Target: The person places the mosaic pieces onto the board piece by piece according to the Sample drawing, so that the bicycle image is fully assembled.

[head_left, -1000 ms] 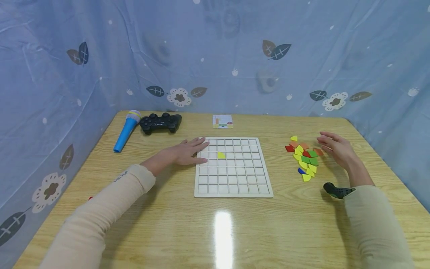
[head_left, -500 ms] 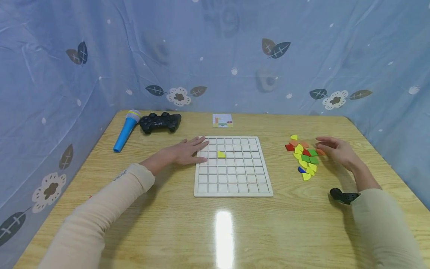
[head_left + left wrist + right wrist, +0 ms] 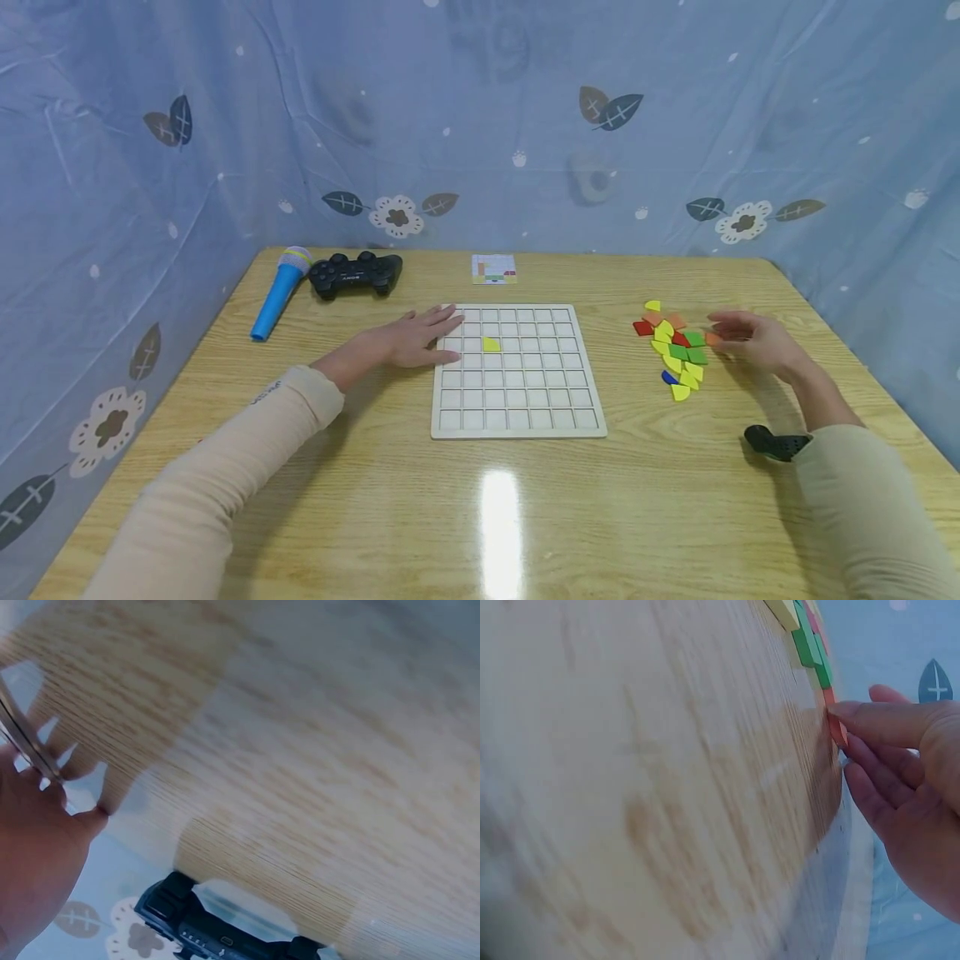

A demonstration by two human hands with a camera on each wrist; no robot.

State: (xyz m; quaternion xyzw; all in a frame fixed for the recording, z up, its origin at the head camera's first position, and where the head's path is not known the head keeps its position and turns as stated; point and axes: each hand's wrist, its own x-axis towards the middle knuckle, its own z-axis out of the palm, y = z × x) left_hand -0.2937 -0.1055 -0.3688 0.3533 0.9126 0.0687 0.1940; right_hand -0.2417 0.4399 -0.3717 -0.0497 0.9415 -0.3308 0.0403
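My left hand [image 3: 416,340] rests with fingers spread on the left edge of a white square grid board [image 3: 517,427]. One yellow quarter-round tile [image 3: 491,344] sits in a cell of that board. At the right, my right hand [image 3: 761,342] pinches an orange tile [image 3: 837,724] between thumb and fingertips, low at the table. This tile lies at the right end of a loose cluster of tiles, beside a green tile [image 3: 697,356]. Yellow tiles [image 3: 680,392], red tiles [image 3: 642,328] and a blue tile [image 3: 669,377] are in the cluster too.
A blue toy microphone [image 3: 277,296] and a black game controller [image 3: 356,275] lie at the back left. Behind the board is a small printed card [image 3: 494,269]. A blue patterned curtain [image 3: 480,125] encloses the table's back and sides.
My right hand has lowered slightly toward the orange tile, and its thumb and fingers have closed in on it. The left hand stays on the board's edge.
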